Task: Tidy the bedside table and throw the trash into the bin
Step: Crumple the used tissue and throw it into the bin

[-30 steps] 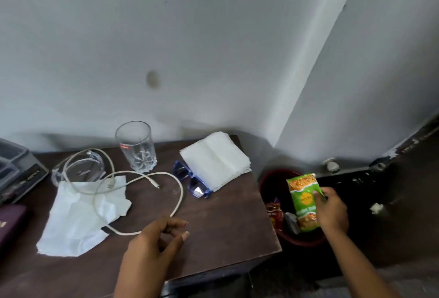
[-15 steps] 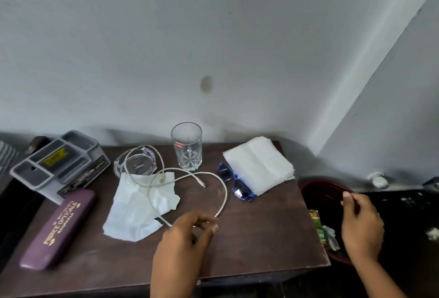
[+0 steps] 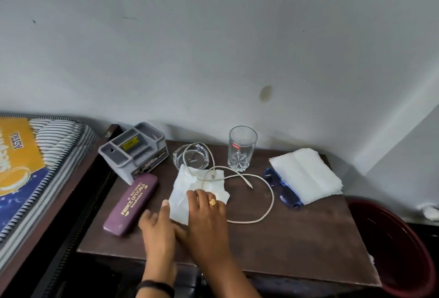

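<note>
Dim, soft light; slight blur, bowed edges.

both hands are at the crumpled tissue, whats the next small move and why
Probably slide the white cable off first. One loop lies across the crumpled tissue and into the glass ashtray, so lifting now could drag both. The right hand rests on the tissue; the left hand is beside it.

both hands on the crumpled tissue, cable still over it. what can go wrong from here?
1. The white cable lies across the crumpled tissue and loops over the glass ashtray; lifting the tissue could drag the cable and tug the ashtray.
2. The drinking glass stands beside that cable; a snag might knock it over.
3. The right hand and left hand crowd each other, so the grasp may fumble.
</note>
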Action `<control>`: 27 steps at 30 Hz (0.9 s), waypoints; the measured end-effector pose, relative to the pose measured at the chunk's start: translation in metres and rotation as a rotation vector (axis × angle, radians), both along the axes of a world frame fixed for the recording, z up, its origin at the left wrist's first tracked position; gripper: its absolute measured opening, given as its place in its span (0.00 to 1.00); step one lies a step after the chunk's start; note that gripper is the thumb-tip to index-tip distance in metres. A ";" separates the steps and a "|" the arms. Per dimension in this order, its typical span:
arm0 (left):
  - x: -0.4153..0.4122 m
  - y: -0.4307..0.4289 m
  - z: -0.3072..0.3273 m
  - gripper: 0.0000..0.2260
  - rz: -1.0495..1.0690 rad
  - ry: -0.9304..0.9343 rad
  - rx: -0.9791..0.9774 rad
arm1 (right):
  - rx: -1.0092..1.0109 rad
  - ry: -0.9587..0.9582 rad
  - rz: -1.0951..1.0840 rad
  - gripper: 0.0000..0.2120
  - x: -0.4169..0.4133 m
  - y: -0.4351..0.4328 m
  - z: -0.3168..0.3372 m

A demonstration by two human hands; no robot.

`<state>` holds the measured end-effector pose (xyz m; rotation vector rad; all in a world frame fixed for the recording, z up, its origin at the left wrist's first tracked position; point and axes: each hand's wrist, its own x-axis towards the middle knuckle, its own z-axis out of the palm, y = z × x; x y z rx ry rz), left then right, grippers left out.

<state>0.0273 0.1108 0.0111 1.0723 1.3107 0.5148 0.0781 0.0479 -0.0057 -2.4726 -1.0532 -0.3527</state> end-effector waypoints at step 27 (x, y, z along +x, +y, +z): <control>0.008 -0.017 0.016 0.09 -0.080 -0.369 -0.174 | 0.237 0.384 0.028 0.13 0.012 -0.021 0.010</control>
